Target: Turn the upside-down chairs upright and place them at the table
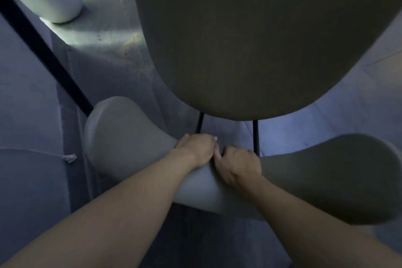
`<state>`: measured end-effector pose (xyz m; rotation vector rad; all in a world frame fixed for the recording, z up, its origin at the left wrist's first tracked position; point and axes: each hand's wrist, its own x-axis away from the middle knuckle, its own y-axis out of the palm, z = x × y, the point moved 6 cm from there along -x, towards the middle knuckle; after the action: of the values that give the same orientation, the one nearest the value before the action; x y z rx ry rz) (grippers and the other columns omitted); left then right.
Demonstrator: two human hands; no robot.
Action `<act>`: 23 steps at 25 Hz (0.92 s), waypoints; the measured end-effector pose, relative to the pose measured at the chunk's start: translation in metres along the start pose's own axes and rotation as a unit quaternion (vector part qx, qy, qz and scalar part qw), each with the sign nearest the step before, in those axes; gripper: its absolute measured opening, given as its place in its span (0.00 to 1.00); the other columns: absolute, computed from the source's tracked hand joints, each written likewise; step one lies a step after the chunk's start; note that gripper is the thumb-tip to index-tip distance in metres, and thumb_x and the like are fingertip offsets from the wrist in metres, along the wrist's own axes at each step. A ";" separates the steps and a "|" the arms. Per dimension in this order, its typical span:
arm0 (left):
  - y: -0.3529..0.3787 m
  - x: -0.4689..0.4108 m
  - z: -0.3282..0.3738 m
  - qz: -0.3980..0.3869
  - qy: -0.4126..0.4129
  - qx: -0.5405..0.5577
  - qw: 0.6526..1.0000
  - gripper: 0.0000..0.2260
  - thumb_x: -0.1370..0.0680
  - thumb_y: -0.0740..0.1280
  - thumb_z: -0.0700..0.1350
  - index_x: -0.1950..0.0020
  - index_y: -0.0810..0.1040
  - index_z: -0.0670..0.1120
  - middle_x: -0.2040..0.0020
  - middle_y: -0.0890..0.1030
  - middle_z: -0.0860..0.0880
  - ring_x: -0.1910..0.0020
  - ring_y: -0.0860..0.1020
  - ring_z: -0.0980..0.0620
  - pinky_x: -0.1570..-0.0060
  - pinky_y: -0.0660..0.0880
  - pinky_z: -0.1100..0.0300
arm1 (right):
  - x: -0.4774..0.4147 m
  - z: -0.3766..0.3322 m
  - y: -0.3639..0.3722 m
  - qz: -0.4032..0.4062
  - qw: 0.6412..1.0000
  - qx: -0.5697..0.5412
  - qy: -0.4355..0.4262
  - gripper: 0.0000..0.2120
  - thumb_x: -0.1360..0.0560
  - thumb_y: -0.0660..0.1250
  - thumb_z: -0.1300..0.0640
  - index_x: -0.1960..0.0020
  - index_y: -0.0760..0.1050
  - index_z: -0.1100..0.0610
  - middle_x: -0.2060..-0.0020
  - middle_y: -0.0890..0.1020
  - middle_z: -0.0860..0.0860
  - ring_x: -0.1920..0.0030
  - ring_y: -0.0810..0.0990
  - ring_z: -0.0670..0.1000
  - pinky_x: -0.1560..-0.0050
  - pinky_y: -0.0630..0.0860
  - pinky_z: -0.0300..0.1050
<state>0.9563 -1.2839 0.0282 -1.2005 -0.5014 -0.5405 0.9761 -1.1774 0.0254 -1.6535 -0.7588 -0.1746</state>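
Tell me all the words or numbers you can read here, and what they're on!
None: no words, numbers or labels show.
The chair is plain grey.
The backrest under both hands, left and right, is plain too.
The floor has only smudges.

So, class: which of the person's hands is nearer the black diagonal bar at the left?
Left. The left hand grips the chair's backrest closer to the black bar; the right hand sits further away, beside it.
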 end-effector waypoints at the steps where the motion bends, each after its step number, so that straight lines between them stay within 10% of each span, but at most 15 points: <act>1: -0.016 0.016 0.015 -0.010 -0.006 0.012 1.000 0.22 0.14 0.46 0.51 0.39 0.77 0.44 0.36 0.78 0.42 0.37 0.75 0.42 0.34 0.65 0.46 | 0.020 0.000 -0.024 -0.015 1.000 -0.005 -0.010 0.25 0.16 0.44 0.47 0.20 0.46 0.46 0.40 0.79 0.58 0.45 0.79 0.61 0.51 0.70 0.53; 5: -0.126 0.072 0.088 -0.006 -0.004 -0.007 1.000 0.22 0.15 0.47 0.52 0.38 0.77 0.43 0.35 0.77 0.40 0.36 0.75 0.40 0.37 0.69 0.49 | 0.068 0.017 -0.149 -0.035 0.999 0.002 0.005 0.33 0.21 0.37 0.41 0.22 0.61 0.49 0.41 0.79 0.58 0.47 0.79 0.60 0.58 0.65 0.52; 9: -0.245 0.073 0.143 -0.023 0.013 -0.053 0.998 0.22 0.15 0.50 0.51 0.38 0.79 0.42 0.35 0.78 0.40 0.36 0.76 0.40 0.39 0.70 0.51 | 0.075 0.032 -0.298 -0.013 0.998 -0.030 0.059 0.38 0.21 0.40 0.34 0.35 0.77 0.58 0.38 0.81 0.60 0.39 0.79 0.61 0.45 0.71 0.55; 23: -0.445 0.009 0.130 -0.230 -0.017 -0.149 0.962 0.24 0.15 0.51 0.54 0.28 0.72 0.42 0.27 0.71 0.43 0.31 0.71 0.44 0.34 0.65 0.54 | -0.034 0.000 -0.503 -0.181 0.983 -0.021 0.020 0.29 0.18 0.53 0.40 0.26 0.69 0.58 0.26 0.71 0.58 0.29 0.71 0.59 0.30 0.64 0.51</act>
<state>0.6716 -1.2798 0.3943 -1.3860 -0.7553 -1.0217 0.6667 -1.1714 0.4237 -1.5343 -1.0274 -0.4823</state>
